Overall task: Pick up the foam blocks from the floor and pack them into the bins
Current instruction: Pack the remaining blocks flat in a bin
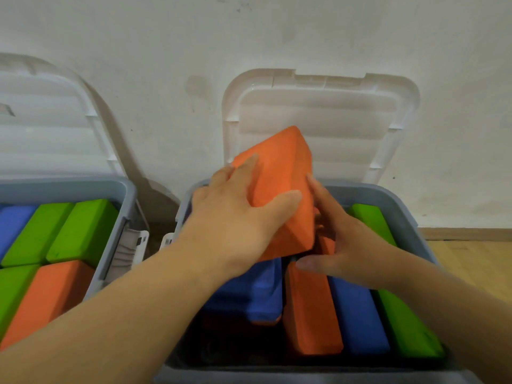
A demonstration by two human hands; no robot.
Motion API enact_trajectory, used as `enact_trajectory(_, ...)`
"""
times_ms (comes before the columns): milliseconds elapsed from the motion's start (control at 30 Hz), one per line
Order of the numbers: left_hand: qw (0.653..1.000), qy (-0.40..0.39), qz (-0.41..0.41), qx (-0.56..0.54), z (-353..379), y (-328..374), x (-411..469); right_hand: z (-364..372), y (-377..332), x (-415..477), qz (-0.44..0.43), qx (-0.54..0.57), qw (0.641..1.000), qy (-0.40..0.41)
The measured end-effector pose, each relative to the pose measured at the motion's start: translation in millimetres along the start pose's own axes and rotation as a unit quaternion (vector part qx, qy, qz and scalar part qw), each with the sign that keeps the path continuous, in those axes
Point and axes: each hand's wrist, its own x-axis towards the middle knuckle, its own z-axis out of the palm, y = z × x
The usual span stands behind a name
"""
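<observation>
Both hands on an orange block over the right bin!

Nearest, the right bin (410,209) holds blue, orange and green blocks standing on edge. Above them the left hand (235,217) lies flat on the tilted orange block (279,189), fingers spread wide across its face; the right hand (343,239) presses its other side, fingers together, thumb stuck out low. Left bin (122,200) is packed full beside it. Behind, both lids lean on the wall.

A scuffed white wall (171,45) behind, with a strip of wooden floor (471,261) at right.
</observation>
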Motion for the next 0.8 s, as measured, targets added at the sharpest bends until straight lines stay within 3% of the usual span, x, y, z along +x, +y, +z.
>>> enact_trajectory(133,0.989,-0.060,0.029,-0.135,24.7,17.4,-6.3,-20.9,-15.2,-9.7,-0.003,0.071,0.997,0.013)
enact_trajectory(300,0.956,-0.132,0.113,-0.237,32.8,29.3,-2.6,-45.5,-9.9,-23.6,-0.049,0.181,0.972,0.143)
enact_trajectory(467,0.969,-0.127,0.130,-0.169,51.7,27.8,-2.9,-37.0,-6.2,-20.9,0.036,0.295,0.934,0.200)
enact_trajectory(700,0.985,-0.051,0.124,-0.109,60.9,40.6,4.9,-41.4,-11.2,-5.5,0.075,0.282,0.928,0.231)
enact_trajectory(800,0.984,-0.064,0.141,-0.089,65.0,41.1,8.0,-46.5,-15.5,-4.2,0.092,0.282,0.929,0.223)
